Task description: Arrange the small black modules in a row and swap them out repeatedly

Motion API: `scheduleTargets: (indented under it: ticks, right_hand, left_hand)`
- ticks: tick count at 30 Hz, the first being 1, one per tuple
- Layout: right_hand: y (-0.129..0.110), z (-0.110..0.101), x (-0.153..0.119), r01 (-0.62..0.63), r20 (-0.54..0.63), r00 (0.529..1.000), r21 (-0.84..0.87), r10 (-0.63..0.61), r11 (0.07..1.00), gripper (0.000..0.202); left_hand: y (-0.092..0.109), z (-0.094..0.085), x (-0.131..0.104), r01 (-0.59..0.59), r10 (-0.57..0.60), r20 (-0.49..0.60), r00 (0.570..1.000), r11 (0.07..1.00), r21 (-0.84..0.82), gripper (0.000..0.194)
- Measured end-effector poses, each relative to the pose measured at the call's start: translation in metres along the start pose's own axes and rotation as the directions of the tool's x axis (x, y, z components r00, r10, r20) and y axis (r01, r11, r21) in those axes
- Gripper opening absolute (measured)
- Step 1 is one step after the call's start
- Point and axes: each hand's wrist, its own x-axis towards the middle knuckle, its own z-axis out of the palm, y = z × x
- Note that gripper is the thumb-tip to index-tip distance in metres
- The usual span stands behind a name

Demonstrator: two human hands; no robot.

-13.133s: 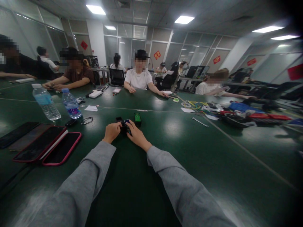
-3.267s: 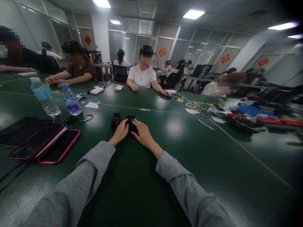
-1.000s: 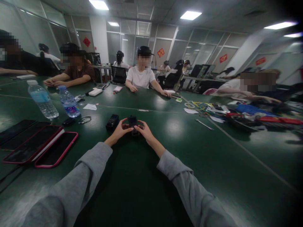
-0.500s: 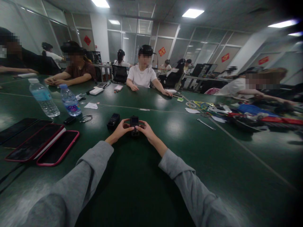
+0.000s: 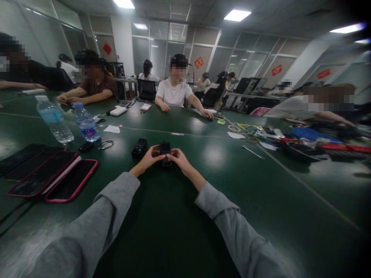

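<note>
You have open table [image 5: 220, 173] between your right hand [image 5: 181, 160] and the wrench [image 5: 253, 152]; leftward, a black box [image 5: 139, 148] obstructs passage.

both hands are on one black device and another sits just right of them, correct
Not quite: the head view shows the other black device just left of them. The left hand and right hand are indeed on the held device.

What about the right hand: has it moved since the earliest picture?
Yes: the right hand sits farther right, judged against the small white strip ahead.

Ceiling lights [image 5: 237, 15] glow; right edge seems smeared.
</note>
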Motion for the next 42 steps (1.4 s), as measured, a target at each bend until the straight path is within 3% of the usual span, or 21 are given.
scheduleTargets:
  ticks: [5,21,31,42]
  right_hand:
    - [0.003,0.003,0.000,0.005,-0.052,0.999,-0.056,-0.008,0.998,0.053]
    - [-0.002,0.004,-0.002,0.015,0.018,1.000,-0.077,-0.013,0.997,0.063]
    - [-0.006,-0.001,-0.002,-0.030,0.020,0.999,0.059,0.029,0.998,0.060]
    - [-0.004,-0.005,0.000,-0.058,0.063,0.996,0.020,0.057,0.998,0.071]
  left_hand:
    - [0.001,-0.001,-0.001,0.014,-0.014,-0.011,1.000,1.000,0.022,0.078]
    - [-0.002,-0.005,0.000,-0.005,0.004,-0.047,0.999,1.000,-0.006,0.080]
    - [0.000,-0.003,0.001,0.017,-0.017,0.001,1.000,0.996,-0.092,0.081]
    - [0.004,-0.006,-0.002,0.027,-0.023,0.032,0.999,0.992,-0.122,0.079]
